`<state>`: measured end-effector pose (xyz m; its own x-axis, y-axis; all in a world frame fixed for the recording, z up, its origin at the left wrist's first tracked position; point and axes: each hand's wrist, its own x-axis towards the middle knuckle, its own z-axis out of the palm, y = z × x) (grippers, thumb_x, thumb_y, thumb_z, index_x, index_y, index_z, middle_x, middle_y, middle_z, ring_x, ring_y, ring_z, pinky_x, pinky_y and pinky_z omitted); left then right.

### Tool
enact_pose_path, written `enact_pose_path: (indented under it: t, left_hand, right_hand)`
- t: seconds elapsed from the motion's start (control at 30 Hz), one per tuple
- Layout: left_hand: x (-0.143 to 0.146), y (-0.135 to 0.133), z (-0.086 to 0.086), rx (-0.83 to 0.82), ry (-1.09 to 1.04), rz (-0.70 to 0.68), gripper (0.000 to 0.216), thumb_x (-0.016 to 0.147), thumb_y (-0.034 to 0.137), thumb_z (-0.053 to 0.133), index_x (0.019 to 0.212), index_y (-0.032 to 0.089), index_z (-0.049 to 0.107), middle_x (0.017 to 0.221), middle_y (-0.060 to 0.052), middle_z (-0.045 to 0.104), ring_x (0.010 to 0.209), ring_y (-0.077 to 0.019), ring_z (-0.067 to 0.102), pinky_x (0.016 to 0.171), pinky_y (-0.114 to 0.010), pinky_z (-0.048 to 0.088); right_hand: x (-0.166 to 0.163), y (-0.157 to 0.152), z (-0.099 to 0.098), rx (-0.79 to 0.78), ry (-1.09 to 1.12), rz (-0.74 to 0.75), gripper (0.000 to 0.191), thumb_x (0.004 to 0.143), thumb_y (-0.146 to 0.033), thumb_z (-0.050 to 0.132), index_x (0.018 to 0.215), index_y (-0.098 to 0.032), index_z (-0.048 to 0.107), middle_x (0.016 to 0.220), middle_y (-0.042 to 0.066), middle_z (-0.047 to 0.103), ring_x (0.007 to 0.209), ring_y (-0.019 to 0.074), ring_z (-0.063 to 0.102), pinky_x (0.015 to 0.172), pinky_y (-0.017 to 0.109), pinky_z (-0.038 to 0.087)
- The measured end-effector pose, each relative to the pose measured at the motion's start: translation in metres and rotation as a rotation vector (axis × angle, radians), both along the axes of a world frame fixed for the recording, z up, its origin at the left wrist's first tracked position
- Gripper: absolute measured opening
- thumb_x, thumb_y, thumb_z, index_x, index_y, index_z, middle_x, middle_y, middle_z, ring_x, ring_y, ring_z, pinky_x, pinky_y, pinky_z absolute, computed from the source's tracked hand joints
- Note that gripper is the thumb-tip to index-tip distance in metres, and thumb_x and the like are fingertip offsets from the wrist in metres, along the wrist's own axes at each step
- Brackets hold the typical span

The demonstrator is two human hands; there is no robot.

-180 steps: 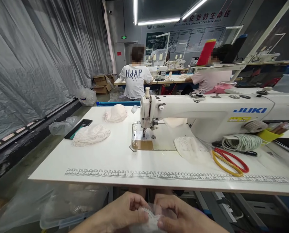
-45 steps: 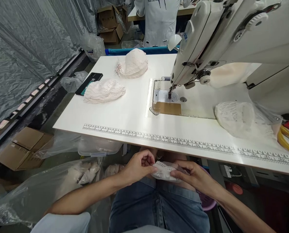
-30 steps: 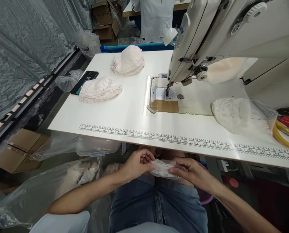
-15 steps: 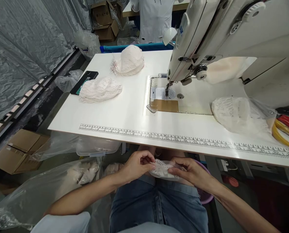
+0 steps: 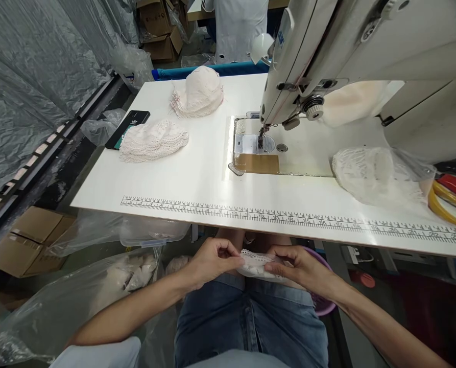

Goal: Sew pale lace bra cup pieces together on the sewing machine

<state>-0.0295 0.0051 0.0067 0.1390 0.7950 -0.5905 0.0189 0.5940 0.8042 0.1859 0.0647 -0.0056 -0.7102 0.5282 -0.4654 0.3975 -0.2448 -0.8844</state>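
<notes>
Over my lap, a small white lace piece with a scalloped, holed edge is stretched between both hands. My left hand pinches its left end between thumb and fingers. Its right end is gripped by my right hand, thumb on top and fingers underneath, so part of the lace is hidden. On the table ahead lies a stack of pale lace pieces, with a cup-shaped pile of lace behind it.
A white sewing machine stands on the white table, which has a printed ruler along its front edge. Bagged lace and yellow-handled scissors lie at right. Plastic bags and a cardboard box sit at lower left. A person is beyond the table.
The view has shifted slightly, so the table appears a little further left and up. Both hands keep hold of the lace piece; its scalloped edge now sits slightly more covered by the fingers.
</notes>
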Motion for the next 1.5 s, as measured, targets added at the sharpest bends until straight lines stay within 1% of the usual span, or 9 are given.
enact_pose_path:
  t: [0.27, 0.47, 0.7, 0.83, 0.9, 1.07, 1.23, 1.37, 1.5]
  left_hand:
    - [-0.002, 0.001, 0.001, 0.034, 0.028, 0.003, 0.025, 0.066, 0.033, 0.072, 0.069, 0.013, 0.056, 0.074, -0.001, 0.056, 0.066, -0.0109, 0.050, 0.061, -0.023, 0.043]
    - [-0.007, 0.003, 0.004, -0.100, -0.115, -0.040, 0.051, 0.061, 0.031, 0.078, 0.106, 0.014, 0.062, 0.080, -0.001, 0.056, 0.072, -0.0101, 0.050, 0.070, -0.024, 0.042]
    - [-0.011, 0.003, 0.011, -0.196, -0.255, -0.204, 0.036, 0.061, 0.043, 0.077, 0.073, 0.011, 0.065, 0.068, 0.001, 0.055, 0.066, -0.0091, 0.047, 0.064, -0.021, 0.036]
    - [-0.012, 0.003, 0.011, -0.106, -0.358, -0.229, 0.034, 0.062, 0.042, 0.077, 0.068, 0.012, 0.063, 0.089, -0.004, 0.060, 0.078, -0.0122, 0.051, 0.068, -0.021, 0.037]
    - [-0.012, 0.003, 0.008, -0.113, -0.406, -0.212, 0.035, 0.060, 0.041, 0.079, 0.066, 0.012, 0.061, 0.089, -0.005, 0.061, 0.076, -0.0120, 0.052, 0.067, -0.021, 0.038]
    - [-0.011, 0.003, 0.000, -0.218, -0.427, -0.124, 0.041, 0.052, 0.040, 0.084, 0.066, 0.012, 0.058, 0.060, 0.002, 0.054, 0.055, -0.0062, 0.045, 0.054, -0.018, 0.031]
    - [-0.012, 0.004, -0.001, -0.206, -0.422, -0.107, 0.040, 0.052, 0.039, 0.084, 0.064, 0.011, 0.057, 0.060, 0.002, 0.054, 0.056, -0.0062, 0.045, 0.055, -0.019, 0.031]
    - [-0.012, 0.004, 0.001, -0.201, -0.408, -0.106, 0.038, 0.054, 0.039, 0.082, 0.064, 0.012, 0.058, 0.059, 0.002, 0.052, 0.056, -0.0069, 0.044, 0.056, -0.020, 0.031]
    - [-0.010, 0.004, 0.001, -0.223, -0.399, -0.064, 0.039, 0.053, 0.038, 0.083, 0.064, 0.012, 0.057, 0.059, 0.003, 0.051, 0.055, -0.0070, 0.044, 0.055, -0.020, 0.031]
  right_hand:
    - [0.002, 0.001, -0.001, -0.097, 0.086, 0.034, 0.033, 0.077, -0.048, 0.062, 0.074, -0.016, 0.061, 0.065, -0.002, 0.051, 0.059, 0.0099, 0.042, 0.052, 0.021, 0.031]
    - [0.003, 0.001, 0.003, -0.188, 0.150, 0.077, 0.033, 0.078, -0.047, 0.062, 0.074, -0.015, 0.061, 0.065, -0.002, 0.050, 0.058, 0.0088, 0.040, 0.053, 0.021, 0.030]
    - [0.001, 0.000, 0.005, -0.238, 0.170, 0.161, 0.037, 0.079, -0.051, 0.059, 0.073, -0.014, 0.060, 0.064, -0.002, 0.048, 0.059, 0.0099, 0.042, 0.055, 0.022, 0.031]
    - [0.001, 0.000, 0.003, -0.213, 0.248, 0.186, 0.036, 0.081, -0.049, 0.058, 0.073, -0.014, 0.061, 0.071, -0.001, 0.048, 0.065, 0.0105, 0.043, 0.059, 0.023, 0.032]
    - [0.001, 0.000, 0.002, -0.217, 0.260, 0.190, 0.038, 0.082, -0.051, 0.056, 0.073, -0.014, 0.060, 0.071, -0.001, 0.047, 0.066, 0.0109, 0.043, 0.059, 0.023, 0.033]
    - [-0.001, -0.002, 0.000, -0.221, 0.260, 0.131, 0.041, 0.081, -0.054, 0.055, 0.070, -0.015, 0.055, 0.069, -0.002, 0.043, 0.065, 0.0107, 0.040, 0.059, 0.023, 0.033]
    - [-0.001, -0.002, 0.003, -0.261, 0.271, 0.112, 0.040, 0.080, -0.054, 0.056, 0.072, -0.015, 0.056, 0.070, -0.002, 0.045, 0.064, 0.0107, 0.040, 0.059, 0.023, 0.032]
    - [-0.002, -0.003, 0.006, -0.329, 0.240, 0.089, 0.038, 0.067, -0.052, 0.071, 0.074, -0.016, 0.058, 0.071, -0.002, 0.050, 0.066, 0.0115, 0.044, 0.060, 0.023, 0.035]
    - [-0.005, -0.006, 0.005, -0.285, 0.208, 0.071, 0.035, 0.065, -0.047, 0.073, 0.074, -0.018, 0.057, 0.070, -0.002, 0.052, 0.067, 0.0127, 0.047, 0.061, 0.023, 0.037]
